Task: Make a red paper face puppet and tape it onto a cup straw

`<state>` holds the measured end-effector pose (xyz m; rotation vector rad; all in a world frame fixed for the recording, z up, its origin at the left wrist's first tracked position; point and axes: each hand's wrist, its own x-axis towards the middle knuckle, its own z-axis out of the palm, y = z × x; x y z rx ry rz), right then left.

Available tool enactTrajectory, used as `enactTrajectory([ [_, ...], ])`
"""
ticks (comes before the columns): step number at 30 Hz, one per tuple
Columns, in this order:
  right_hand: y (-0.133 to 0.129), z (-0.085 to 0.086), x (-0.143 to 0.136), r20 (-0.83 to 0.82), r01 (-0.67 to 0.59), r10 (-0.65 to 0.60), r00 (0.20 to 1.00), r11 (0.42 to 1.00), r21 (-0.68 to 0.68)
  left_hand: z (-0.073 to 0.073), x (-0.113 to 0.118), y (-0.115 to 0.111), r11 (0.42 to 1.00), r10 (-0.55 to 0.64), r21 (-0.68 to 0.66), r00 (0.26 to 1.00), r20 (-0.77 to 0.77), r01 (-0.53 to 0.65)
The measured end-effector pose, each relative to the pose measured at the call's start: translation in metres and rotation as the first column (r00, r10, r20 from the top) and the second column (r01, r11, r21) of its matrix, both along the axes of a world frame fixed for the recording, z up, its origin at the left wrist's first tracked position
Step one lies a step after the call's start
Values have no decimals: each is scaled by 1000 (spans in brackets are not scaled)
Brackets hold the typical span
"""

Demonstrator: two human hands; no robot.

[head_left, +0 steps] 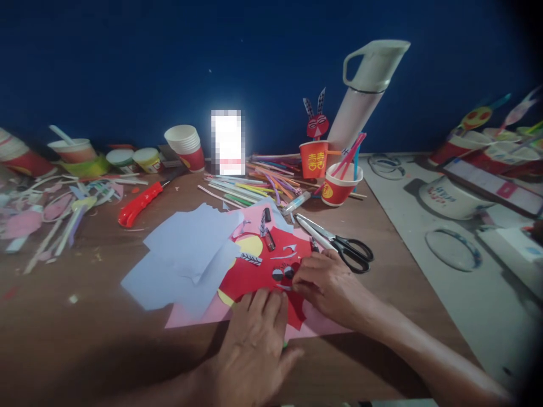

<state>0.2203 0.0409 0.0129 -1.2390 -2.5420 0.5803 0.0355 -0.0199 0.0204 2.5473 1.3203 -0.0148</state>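
A big brown table with pale blue paper and red paper on it.
The blue paper is left of the fingers of both hands. The left hand lies flat, fingers out, on the red paper's near edge. The right hand has bent fingers; I can't tell if they pinch anything. Scissors lie just past them, and little paper eyes sit just beside them.

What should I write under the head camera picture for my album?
Two hands busy with red paper, cut-out eyes on it, black-handled scissors close by.
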Motion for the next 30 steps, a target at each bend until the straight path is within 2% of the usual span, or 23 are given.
enactTrajectory([
  [5,-1,-1,-1,0,-11,11,1000,1000,21,-3,-1,-3,999,-1,42,1000,3,1],
  [12,3,7,1,-97,83,-78,992,996,39,-3,-1,-2,999,6,43,1000,-6,-5],
  [19,-1,1,1,-45,-13,13,999,1000,3,-1,1,-4,998,7,69,1000,-25,-5],
  [23,-1,-2,0,-23,-2,1,1000,1000,-7,-1,1,-5,994,-5,109,1000,-14,6],
  [27,-1,1,1,-44,14,-16,999,999,-32,-1,-3,2,989,-24,147,998,63,14],
  [30,-1,5,2,-87,1,-5,996,999,-42,-1,-11,14,977,-100,205,970,220,55],
])
